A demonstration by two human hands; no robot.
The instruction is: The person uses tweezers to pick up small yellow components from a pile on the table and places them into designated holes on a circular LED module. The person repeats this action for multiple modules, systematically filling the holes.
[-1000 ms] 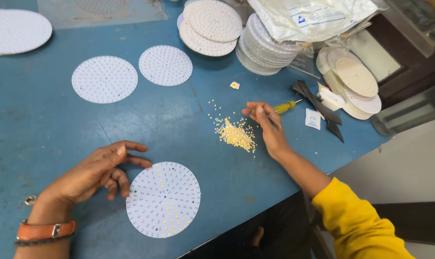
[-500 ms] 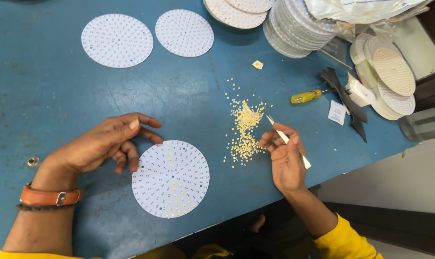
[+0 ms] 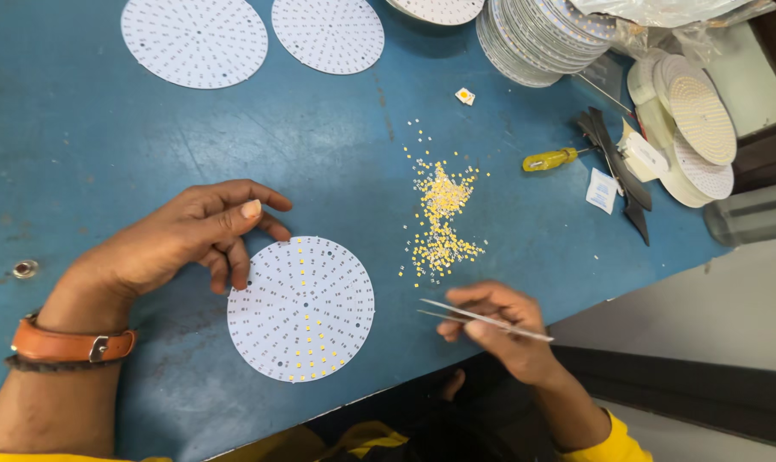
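- Head view, looking straight down: a round white circuit disc (image 3: 301, 309) lies flat on the blue worktable (image 3: 88, 145) near its front edge, a few rows of tiny yellow chips already seated across its middle and lower part.
- Left hand (image 3: 187, 235) rests on the table just beside the disc's upper left rim, palm down, fingers curled and loosely spread, fingertips touching or almost touching the rim; it grips nothing. A brown leather wristband (image 3: 69, 346) circles the wrist, and the forearm runs off toward the lower left corner.
- Right hand (image 3: 499, 329) hovers at the table's front edge to the right of the disc, fingers pinched together around slim metal tweezers (image 3: 482, 317), whose tips point left toward the disc and stop short of it. Whether the tips carry a chip is too small to tell. A yellow sleeve (image 3: 606, 441) shows at the wrist.
- Between and above the two hands, a loose heap of small yellow chips (image 3: 440, 218) is scattered on the table, well clear of the disc.
- Farther back lie two more blank white discs (image 3: 194, 38), side by side, and a tall stack of discs (image 3: 542, 38) at the top right.
- At the right edge sit a yellow-handled screwdriver (image 3: 550, 159), a dark tool and several round lens plates (image 3: 700, 120).
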